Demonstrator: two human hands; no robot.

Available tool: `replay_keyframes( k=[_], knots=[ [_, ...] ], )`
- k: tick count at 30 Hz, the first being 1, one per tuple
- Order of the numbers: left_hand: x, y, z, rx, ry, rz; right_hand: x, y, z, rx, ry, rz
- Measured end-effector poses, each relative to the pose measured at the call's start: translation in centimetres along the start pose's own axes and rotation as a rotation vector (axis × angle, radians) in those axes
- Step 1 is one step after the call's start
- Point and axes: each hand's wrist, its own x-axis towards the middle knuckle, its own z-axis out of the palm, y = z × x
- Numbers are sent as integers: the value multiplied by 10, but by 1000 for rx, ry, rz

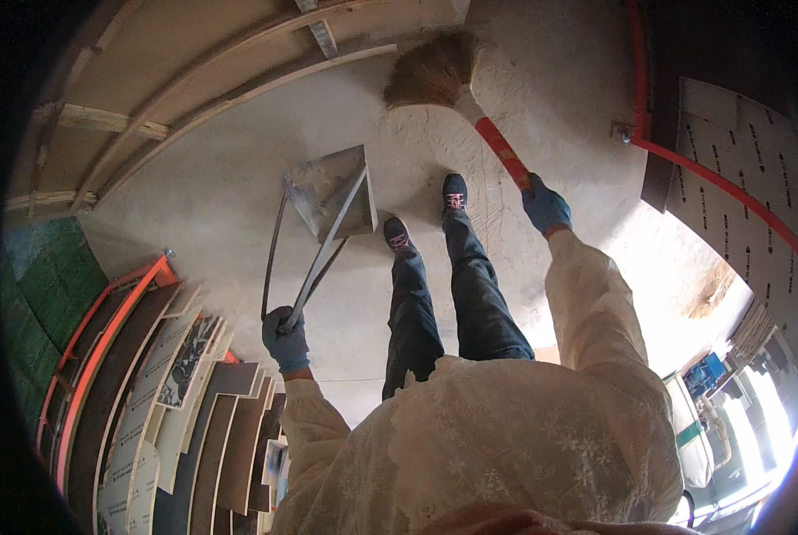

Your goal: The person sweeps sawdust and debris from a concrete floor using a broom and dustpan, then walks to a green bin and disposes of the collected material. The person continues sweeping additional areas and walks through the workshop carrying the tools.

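My left hand (286, 340), in a blue-grey glove, is closed round the top of the metal handle of a dustpan (332, 192). The pan is grey metal and hangs or rests at floor level, left of my feet; I cannot tell which. In my right hand (546, 207), gloved alike, is the red-wrapped handle of a straw broom (433, 71). The broom's brown bristles fan out on the concrete floor ahead of my feet, beside a wooden frame. The dustpan and the bristles are apart.
Several boards and panels (194, 428) stand in an orange rack (105, 348) at the left. A wooden frame (230, 94) borders the floor at the far left. To the right, a red metal bar (729, 183) runs before printed panels (747, 143). My shoes (453, 190) stand on the concrete floor (212, 214).
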Motion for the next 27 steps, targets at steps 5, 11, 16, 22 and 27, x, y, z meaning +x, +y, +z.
replay_keyframes(
  k=[5,11,16,22,27],
  knots=[
    [-12,2,-15,469,44,199,-62,26,-7,-49,106,-153],
    [-35,16,-35,727,100,340,-81,7,2,-146,-55,-280],
    [-48,36,-42,1438,44,550,-38,-70,51,-197,-132,-490],
    [-43,40,-36,178,149,119,25,-70,83,-413,-179,-339],
    [-32,35,-32,240,139,115,59,5,29,-444,-88,-46]
  ],
)
